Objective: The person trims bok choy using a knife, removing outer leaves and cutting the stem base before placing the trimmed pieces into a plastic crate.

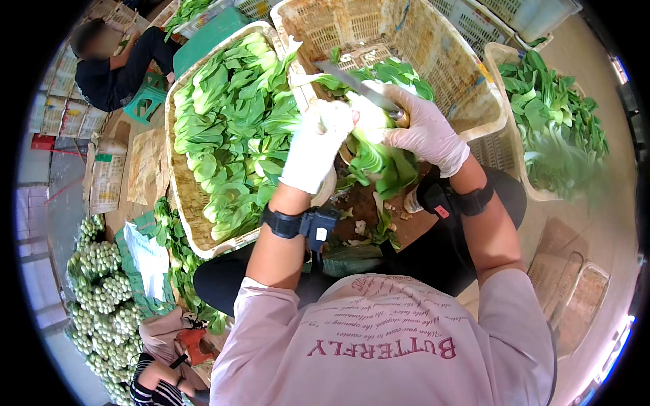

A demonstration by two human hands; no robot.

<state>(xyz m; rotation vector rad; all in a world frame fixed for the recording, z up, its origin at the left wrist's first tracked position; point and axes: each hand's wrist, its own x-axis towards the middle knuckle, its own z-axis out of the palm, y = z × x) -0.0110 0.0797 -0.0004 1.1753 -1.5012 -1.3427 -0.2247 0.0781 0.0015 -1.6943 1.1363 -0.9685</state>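
My right hand point(424, 124), in a thin whitish glove, grips the handle of a knife point(363, 89), its blade pointing up and to the left. The same hand also steadies a bok choy point(373, 152), whose leaves hang down over my lap. My left hand point(322, 134), in a bright white glove, is closed at the pale stem end of the bok choy; its fingertips are partly washed out by glare. Just left of it, a plastic crate point(175, 203) holds rows of bok choy point(238, 116). Beyond my hands stands a stained, deep crate point(325, 30) with leafy greens inside.
Another crate point(541, 195) of greens point(553, 111) stands at right. Trimmings point(360, 227) litter the floor between my knees. A person point(119, 71) sits at upper left; another person's arm point(162, 375) shows at lower left, near piled bok choy point(104, 304). An empty-looking basket point(584, 309) lies lower right.
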